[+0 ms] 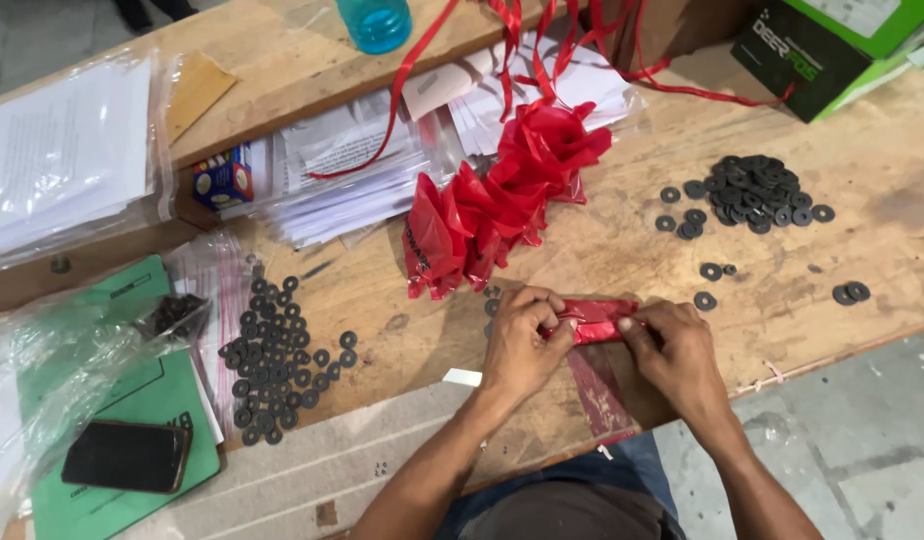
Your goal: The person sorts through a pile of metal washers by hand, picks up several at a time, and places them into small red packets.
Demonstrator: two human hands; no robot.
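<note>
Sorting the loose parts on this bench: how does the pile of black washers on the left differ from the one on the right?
The left washer pile is spread out in a long loose patch, partly on a clear plastic bag; the right washer pile is heaped more tightly on bare wooden table, with a few strays around it. The left pile lies nearer the left hand; the right pile sits farther back. Both hold flat black rings of similar look.
</note>
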